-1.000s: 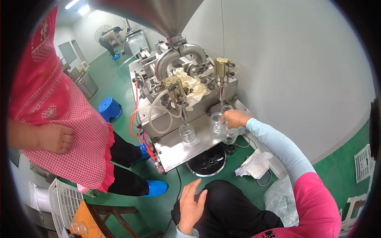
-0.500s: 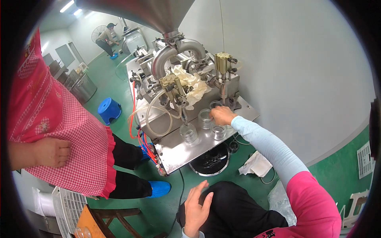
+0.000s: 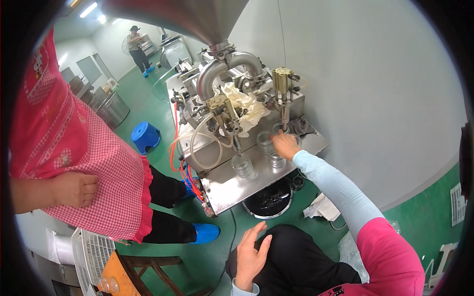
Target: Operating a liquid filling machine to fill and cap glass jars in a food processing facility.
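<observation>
Pink gingham covers a co-worker's apron (image 3: 111,172), well left of the left fingers (image 3: 253,236); the co-worker's hand (image 3: 79,189) rests against it as before. Beyond it, far up-left of those fingers, a person in a dark cap (image 3: 137,47) who was bent over now stands upright. Ahead of the left fingers, a clear glass jar (image 3: 242,166) remains beneath the left nozzle (image 3: 237,145) on the steel worktop (image 3: 222,190). The left hand (image 3: 251,261), near the black-trousered knee (image 3: 286,246), is still loosely half-curled, thumb apart, holding nothing.

Just left of the right fingers (image 3: 277,139), a second jar (image 3: 264,143) sits slightly farther back than before; a third jar (image 3: 276,160) stands just below them. Right above them, a fourth jar (image 3: 280,128) has shifted closer to the right nozzle (image 3: 285,118). The right hand (image 3: 287,147) reaches down among these, fingers bent; I cannot tell whether they grip any glass.
</observation>
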A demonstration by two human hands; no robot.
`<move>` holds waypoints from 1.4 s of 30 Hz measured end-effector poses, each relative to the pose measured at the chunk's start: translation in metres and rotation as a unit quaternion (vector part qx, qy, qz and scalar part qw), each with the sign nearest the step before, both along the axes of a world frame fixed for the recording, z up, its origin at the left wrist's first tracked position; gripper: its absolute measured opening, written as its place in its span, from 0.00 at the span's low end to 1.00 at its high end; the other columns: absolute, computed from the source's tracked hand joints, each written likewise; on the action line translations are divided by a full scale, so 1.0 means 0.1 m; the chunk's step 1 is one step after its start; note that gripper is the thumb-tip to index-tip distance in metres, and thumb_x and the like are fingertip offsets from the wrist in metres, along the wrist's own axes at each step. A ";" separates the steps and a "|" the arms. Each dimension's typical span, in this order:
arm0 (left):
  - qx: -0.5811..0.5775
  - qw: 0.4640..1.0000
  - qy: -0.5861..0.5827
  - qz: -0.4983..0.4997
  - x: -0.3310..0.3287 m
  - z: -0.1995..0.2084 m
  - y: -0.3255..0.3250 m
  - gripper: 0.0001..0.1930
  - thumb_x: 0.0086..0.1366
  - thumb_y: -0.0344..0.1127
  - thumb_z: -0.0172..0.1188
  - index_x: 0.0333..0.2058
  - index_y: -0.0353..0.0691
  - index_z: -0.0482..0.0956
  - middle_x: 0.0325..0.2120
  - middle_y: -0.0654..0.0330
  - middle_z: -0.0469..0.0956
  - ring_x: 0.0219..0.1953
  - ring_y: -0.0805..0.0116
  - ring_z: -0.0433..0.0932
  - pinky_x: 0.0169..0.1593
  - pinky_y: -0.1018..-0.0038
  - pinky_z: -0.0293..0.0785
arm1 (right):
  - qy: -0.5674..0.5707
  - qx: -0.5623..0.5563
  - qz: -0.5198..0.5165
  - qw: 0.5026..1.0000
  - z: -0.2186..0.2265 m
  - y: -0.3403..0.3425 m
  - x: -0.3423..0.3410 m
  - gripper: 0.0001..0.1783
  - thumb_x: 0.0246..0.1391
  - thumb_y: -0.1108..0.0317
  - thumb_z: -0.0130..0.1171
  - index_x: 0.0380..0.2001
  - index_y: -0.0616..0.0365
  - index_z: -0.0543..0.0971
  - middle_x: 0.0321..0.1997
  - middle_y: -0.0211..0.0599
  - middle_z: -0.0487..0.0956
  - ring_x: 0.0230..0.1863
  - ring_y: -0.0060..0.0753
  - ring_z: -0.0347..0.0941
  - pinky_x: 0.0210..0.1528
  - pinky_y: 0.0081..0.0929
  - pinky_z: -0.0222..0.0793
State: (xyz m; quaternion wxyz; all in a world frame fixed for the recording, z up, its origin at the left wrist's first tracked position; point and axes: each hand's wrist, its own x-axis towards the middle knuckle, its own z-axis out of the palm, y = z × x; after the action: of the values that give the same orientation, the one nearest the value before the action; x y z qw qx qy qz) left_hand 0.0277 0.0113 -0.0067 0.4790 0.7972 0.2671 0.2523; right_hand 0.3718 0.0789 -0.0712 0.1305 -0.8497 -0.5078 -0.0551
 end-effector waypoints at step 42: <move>0.197 0.966 0.135 0.096 -0.53 -0.25 -0.13 0.19 0.60 0.46 0.60 0.45 0.42 0.79 0.48 0.58 0.77 0.52 0.58 0.72 0.55 0.65 0.68 | 0.624 -0.025 0.256 0.738 -2.67 -2.05 -1.08 0.25 0.61 0.55 0.51 0.55 0.61 0.72 0.51 0.35 0.78 0.49 0.28 0.74 0.52 0.26 0.68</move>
State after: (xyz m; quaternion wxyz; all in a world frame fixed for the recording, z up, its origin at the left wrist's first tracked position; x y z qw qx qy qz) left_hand -0.0251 -0.0015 -0.0321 0.2460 0.8730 0.3496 0.2348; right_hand 0.2641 -0.1265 -0.3386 0.4063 -0.5345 -0.5118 0.5360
